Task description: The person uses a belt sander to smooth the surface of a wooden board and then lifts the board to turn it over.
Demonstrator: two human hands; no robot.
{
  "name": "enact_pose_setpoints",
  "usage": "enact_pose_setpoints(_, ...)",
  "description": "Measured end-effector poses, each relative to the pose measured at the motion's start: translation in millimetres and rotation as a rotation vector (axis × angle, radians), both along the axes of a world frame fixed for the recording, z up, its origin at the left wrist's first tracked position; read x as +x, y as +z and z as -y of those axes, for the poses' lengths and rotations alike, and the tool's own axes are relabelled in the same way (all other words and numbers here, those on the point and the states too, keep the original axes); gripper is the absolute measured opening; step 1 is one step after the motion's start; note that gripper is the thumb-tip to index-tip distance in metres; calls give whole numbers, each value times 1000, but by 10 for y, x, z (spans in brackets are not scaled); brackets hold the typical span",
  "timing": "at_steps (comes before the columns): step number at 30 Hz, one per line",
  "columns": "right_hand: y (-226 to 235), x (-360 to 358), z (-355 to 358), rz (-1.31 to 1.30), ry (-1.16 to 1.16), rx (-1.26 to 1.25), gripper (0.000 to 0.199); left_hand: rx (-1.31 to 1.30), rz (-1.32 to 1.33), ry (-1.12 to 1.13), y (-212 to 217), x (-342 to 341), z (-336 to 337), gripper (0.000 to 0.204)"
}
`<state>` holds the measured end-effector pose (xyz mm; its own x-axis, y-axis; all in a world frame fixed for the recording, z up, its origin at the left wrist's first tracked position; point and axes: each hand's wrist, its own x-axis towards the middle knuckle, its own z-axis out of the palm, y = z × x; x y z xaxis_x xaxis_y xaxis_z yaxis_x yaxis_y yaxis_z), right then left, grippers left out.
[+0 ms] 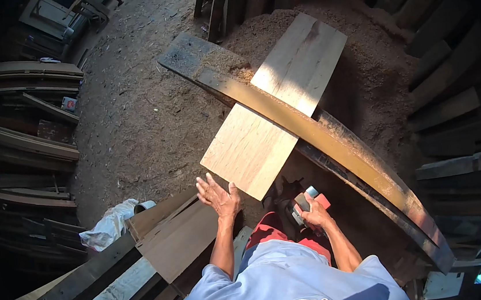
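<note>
My left hand is spread open, palm down, just short of the near corner of a pale planed board. That board lies slanted across a long, darker curved plank, which crosses over it. My right hand grips a red and grey hand-held power tool low by my knee, below the pale board's near end. Part of the tool is hidden by my fingers.
Sawdust covers the ground, heaped at the far right. Stacked dark planks line the left side and more timber the right. Grey boards lie by my left arm, beside a white sack.
</note>
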<state>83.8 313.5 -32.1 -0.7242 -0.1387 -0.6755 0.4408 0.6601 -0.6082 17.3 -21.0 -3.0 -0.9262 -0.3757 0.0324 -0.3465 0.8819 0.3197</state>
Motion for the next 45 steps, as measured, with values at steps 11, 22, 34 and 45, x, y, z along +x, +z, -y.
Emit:
enact_pose_setpoints(11,492,-528,494,214,101,5,56,1619,-308,740,-726,-261,-414,73)
enact_pose_setpoints(22,1056,-706,802,281,290,-61,57,1234,-237,622,-606,-223,-416,74)
enact_pose_setpoints(34,911,-193,648,53,369,-245,82,1305,-346,1163,-1001,1192,265,88)
enact_pose_setpoints(45,921,-62,149,177,281,8,58,1802,-549,517,-639,-642,-291,87)
